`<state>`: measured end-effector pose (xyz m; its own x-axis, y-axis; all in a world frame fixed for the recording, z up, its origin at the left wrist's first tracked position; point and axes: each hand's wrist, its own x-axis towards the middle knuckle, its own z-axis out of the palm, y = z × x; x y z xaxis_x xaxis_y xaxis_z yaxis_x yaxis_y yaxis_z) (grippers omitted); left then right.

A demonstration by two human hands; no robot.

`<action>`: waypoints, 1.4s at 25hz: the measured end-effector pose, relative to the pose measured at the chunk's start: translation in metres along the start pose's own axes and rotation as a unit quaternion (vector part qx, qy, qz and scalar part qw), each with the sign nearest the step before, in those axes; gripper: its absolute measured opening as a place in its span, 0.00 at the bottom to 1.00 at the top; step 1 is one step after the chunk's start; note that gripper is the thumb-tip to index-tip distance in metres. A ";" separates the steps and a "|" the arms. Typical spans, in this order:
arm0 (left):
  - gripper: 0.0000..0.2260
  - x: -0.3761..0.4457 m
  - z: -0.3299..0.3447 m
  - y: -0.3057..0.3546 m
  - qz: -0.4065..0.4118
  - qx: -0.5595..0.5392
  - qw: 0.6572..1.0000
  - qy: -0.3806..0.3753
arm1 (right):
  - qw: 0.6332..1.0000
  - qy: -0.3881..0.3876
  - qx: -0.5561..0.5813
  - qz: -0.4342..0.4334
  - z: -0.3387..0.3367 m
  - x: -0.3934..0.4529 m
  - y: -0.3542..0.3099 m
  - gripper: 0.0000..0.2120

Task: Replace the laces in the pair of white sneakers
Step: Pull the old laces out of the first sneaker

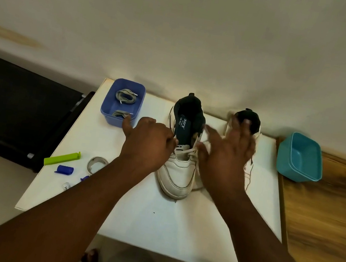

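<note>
**Both hands at the laces of the left sneaker**

Two white sneakers stand side by side on a white table (pixel 174 228), toes toward the near edge, dark linings facing the far wall. The left sneaker (pixel 177 174) is in plain view, its white lace (pixel 189 152) running across the tongue. The right sneaker (pixel 249 165) is mostly hidden behind the right hand.

The left hand (pixel 146 144) sits at the left side of the left sneaker with fingers curled under; it appears to pinch the lace end at its fingertips, with the thumb stretched out to the left. The right hand (pixel 226 153) is blurred, fingers spread and fairly straight above the gap between the two sneakers; whether it holds any lace cannot be told.

At the far left of the table a blue tub (pixel 109 107) holds two bundles of grey laces (pixel 125 97). Nearer on the left lie a green clip (pixel 62 158), a tape roll (pixel 96 165) and a small blue cap (pixel 65 170). On a wooden surface to the right rests a teal tub (pixel 299 157).
</note>
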<state>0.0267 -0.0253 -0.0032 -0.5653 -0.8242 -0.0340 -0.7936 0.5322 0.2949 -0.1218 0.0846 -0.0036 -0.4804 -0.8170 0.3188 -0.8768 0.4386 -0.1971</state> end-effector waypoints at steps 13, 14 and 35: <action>0.16 -0.002 0.003 0.001 -0.005 -0.002 1.000 0.005 | 0.990 0.051 -0.046 0.123 -0.022 0.010 0.028 0.07; 0.16 -0.002 0.002 -0.001 -0.006 0.006 1.000 0.014 | 0.987 0.066 -0.040 0.138 -0.025 0.014 0.033 0.07; 0.08 -0.013 -0.021 0.030 0.139 -0.548 0.822 0.069 | 0.761 0.017 0.648 0.009 -0.093 0.011 -0.052 0.12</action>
<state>0.0154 -0.0027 0.0263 -0.5999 -0.7545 0.2662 0.0843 0.2712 0.9588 -0.0838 0.0879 0.0962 -0.5112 -0.7957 0.3249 -0.1225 -0.3068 -0.9439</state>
